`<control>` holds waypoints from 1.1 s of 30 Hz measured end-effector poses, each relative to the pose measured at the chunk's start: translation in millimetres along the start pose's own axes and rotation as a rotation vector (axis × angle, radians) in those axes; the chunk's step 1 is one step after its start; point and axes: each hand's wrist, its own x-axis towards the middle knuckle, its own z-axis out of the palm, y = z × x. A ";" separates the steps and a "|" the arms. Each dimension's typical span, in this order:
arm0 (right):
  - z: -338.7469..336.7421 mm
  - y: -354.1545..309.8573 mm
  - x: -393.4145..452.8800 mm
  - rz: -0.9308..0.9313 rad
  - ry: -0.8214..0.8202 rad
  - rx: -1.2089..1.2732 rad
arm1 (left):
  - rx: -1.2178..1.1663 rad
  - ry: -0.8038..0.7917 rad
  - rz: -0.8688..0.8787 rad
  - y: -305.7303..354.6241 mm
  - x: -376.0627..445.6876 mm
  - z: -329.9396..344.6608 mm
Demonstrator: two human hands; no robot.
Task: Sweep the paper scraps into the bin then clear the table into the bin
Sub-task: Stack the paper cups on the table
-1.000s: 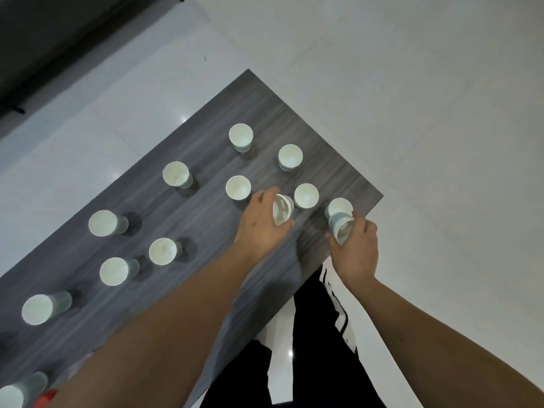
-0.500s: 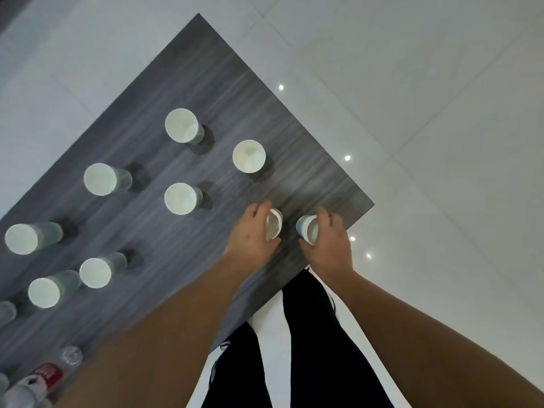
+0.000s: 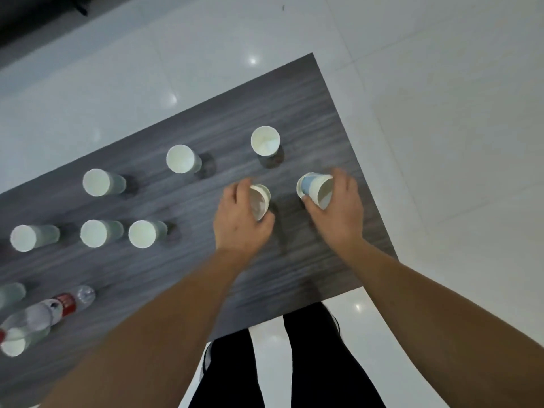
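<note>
White paper cups (image 3: 260,201) tilted rims inward, left hand (image 3: 240,220) gripping, right hand (image 3: 338,212) clasping stacked cups (image 3: 315,188)

Your hands hold cups at the table's (image 3: 309,107) right end; loose cups (image 3: 180,159) stand left, bottles (image 3: 63,304) nearest-left.

Both bare forearms reach forward over the near edge of the tabletop, toward its right corner. The left hand (image 3: 241,219) is knuckles-up, fingers and thumb curled round a paper cup (image 3: 259,201) tipped on its side. The right hand (image 3: 338,207) grips a stack of cups (image 3: 315,188), also tilted, thumb underneath
</note>
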 end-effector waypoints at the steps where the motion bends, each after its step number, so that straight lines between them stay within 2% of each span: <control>1: 5.3 -0.5 4.0 -0.020 -0.038 -0.065 | -0.002 -0.017 -0.031 -7.3 2.2 1.6; 4: 22.0 6.1 9.2 -0.069 -0.145 -0.192 | -0.034 -0.058 -0.091 -26.0 9.7 11.0; 7: 39.4 10.8 10.5 -0.101 -0.225 -0.203 | -0.042 -0.101 -0.012 -33.5 17.4 21.4; 10: 50.1 10.2 9.5 -0.100 -0.239 -0.199 | 0.015 -0.100 0.073 -31.0 20.4 29.1; 17: 45.2 -10.6 3.3 -0.048 -0.210 -0.188 | -0.040 -0.018 -0.048 -35.8 14.4 8.7; 23: 47.5 -40.0 -7.1 -0.050 -0.160 -0.049 | -0.013 0.080 -0.109 -52.4 22.9 -10.7; 28: 64.9 -67.3 2.4 0.077 -0.103 0.249 | -0.006 0.159 -0.235 -80.1 30.0 -16.3; 31: 83.4 -80.4 14.9 0.141 -0.161 0.318 | 0.028 0.172 -0.339 -101.5 37.5 -16.4; 33: 97.9 -84.7 20.1 0.140 -0.224 0.321 | 0.015 0.097 -0.365 -112.5 45.7 -12.5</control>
